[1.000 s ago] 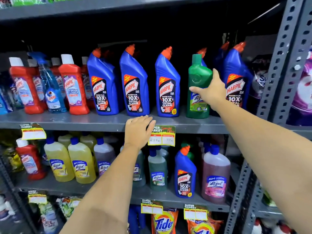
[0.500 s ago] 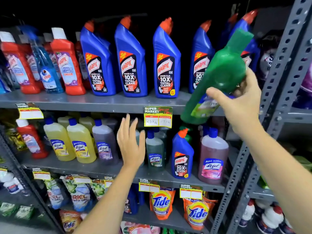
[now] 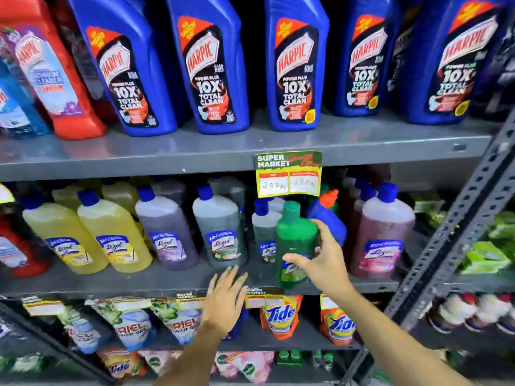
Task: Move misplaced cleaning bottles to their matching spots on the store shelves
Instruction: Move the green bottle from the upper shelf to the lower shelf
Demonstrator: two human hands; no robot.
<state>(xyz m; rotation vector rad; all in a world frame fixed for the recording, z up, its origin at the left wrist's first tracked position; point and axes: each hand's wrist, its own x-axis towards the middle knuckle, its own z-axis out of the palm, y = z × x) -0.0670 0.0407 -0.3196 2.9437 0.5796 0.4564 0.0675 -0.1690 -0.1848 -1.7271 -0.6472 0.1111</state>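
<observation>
My right hand (image 3: pixel 323 260) grips a green Lizol bottle (image 3: pixel 295 240), upright, at the front edge of the middle shelf (image 3: pixel 139 282). Behind it stand a grey-green Lizol bottle (image 3: pixel 263 232) and a blue Harpic bottle with an orange cap (image 3: pixel 328 215), which sits among the Lizol bottles. My left hand (image 3: pixel 223 299) is open, fingers spread, against the middle shelf's front edge just left of the green bottle. Blue Harpic bottles (image 3: pixel 295 62) line the upper shelf (image 3: pixel 250 151).
Yellow (image 3: pixel 111 235), purple (image 3: pixel 164 232) and pink (image 3: pixel 381 232) Lizol bottles fill the middle shelf. A price tag (image 3: pixel 288 174) hangs from the upper shelf. Tide (image 3: pixel 280 313) and Ariel pouches sit below. A perforated grey upright (image 3: pixel 457 232) stands at the right.
My right hand has brought the green bottle down from the upper shelf to the middle shelf and turned it upright. My left hand dropped to the middle shelf's edge. The view moved closer.
</observation>
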